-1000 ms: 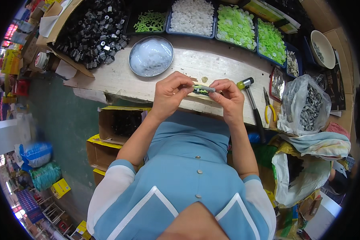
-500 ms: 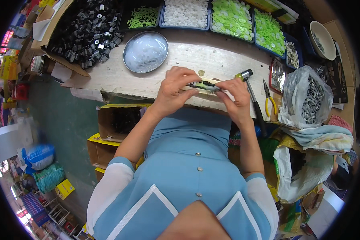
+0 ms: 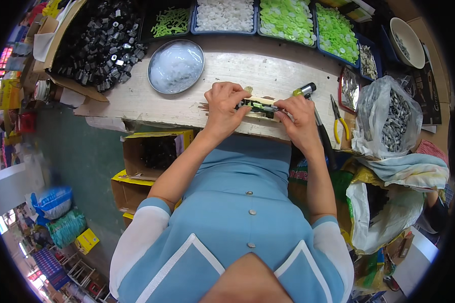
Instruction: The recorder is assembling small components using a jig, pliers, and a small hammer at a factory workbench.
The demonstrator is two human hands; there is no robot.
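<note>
Between my two hands, low over the front of the white worktop [image 3: 227,63], lies a small black assembly [image 3: 258,106] with light green and grey metal parts in it. My left hand [image 3: 224,107] pinches its left end between thumb and fingers. At its right end, my right hand [image 3: 298,112] is closed on the grey metal part. The fingertips cover both ends, so the exact kind of piece cannot be made out. A hammer [image 3: 308,90] with a green band and dark handle lies just right of my right hand, and yellow-handled pliers [image 3: 342,126] lie farther right.
A round metal dish [image 3: 176,65] of whitish grease stands left of centre. Behind are a box of black parts [image 3: 98,45] and trays of green strips [image 3: 171,22], white pieces [image 3: 225,16] and green discs [image 3: 288,22]. A plastic bag [image 3: 389,118] of metal parts sits right.
The black assembly has come down closer to the worktop, and its green inside shows more. Both hands still hold its ends. The whole view has shifted slightly.
</note>
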